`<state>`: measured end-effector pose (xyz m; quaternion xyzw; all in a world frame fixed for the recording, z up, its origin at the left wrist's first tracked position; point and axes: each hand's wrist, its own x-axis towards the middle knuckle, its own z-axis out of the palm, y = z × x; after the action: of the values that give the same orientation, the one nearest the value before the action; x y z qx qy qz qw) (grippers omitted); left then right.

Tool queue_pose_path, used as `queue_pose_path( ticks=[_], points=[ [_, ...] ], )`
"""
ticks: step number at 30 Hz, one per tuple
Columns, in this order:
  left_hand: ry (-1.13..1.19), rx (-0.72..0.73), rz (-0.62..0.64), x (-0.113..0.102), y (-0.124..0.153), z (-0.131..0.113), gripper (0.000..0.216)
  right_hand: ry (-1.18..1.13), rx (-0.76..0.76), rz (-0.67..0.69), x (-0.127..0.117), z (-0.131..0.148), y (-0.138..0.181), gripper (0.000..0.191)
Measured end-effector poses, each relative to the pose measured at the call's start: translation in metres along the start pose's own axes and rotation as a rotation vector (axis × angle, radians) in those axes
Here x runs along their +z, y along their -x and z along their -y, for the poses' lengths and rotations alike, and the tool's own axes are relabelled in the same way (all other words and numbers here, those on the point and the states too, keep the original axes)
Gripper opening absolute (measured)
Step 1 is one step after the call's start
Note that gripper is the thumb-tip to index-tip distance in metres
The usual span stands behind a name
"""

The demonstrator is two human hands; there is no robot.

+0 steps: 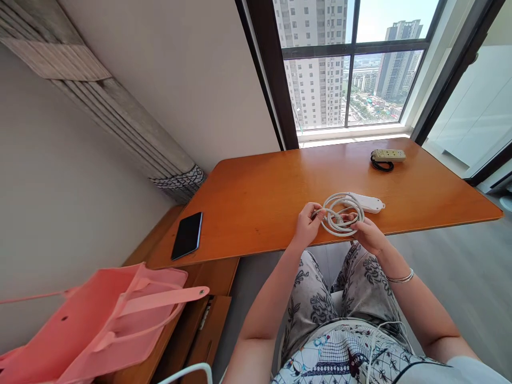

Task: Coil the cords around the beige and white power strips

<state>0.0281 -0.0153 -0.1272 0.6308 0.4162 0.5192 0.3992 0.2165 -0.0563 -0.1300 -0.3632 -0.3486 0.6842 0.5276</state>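
A white cable (340, 232) is wound into several loose loops near the front edge of the table. My left hand (309, 223) pinches the coil at its left side, fingers closed. On the right side, my right hand (368, 234) has its fingers wrapped round the same coil, some of them showing through the loops. Just behind the coil lies a white power strip (368, 204), partly hidden by the loops.
The wooden table (256, 197) reaches to the window. A beige power strip (388, 155) with a black cord (383, 166) lies at the back right. At the left rests a dark phone (187, 236); a pink bag (116, 320) stands below it on a wooden cabinet.
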Motion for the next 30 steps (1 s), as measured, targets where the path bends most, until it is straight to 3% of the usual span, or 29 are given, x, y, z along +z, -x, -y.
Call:
queue_pose_path(
  ticks=[5,13,17,21,26,30],
  points=[
    [0.094,-0.027,-0.022,0.007,0.003,0.005,0.043,-0.004,0.062,-0.073,0.010,-0.003,0.003,0.030],
    [0.366,-0.047,-0.153,0.011,0.006,0.013,0.045,-0.086,-0.007,-0.207,0.013,-0.003,-0.002,0.039],
    [0.411,-0.056,-0.155,0.013,0.009,0.012,0.046,-0.033,-0.021,-0.174,0.010,-0.004,-0.002,0.036],
    [0.458,-0.092,-0.163,0.016,0.008,0.015,0.044,-0.122,-0.017,-0.198,0.009,-0.006,-0.003,0.031],
    [0.752,-0.131,-0.219,0.007,-0.001,0.009,0.035,-0.148,0.017,-0.182,0.006,-0.009,-0.004,0.031],
    [1.000,-0.220,-0.295,-0.010,-0.008,-0.002,0.026,-0.048,0.043,-0.080,-0.003,-0.008,-0.002,0.036]
  ],
)
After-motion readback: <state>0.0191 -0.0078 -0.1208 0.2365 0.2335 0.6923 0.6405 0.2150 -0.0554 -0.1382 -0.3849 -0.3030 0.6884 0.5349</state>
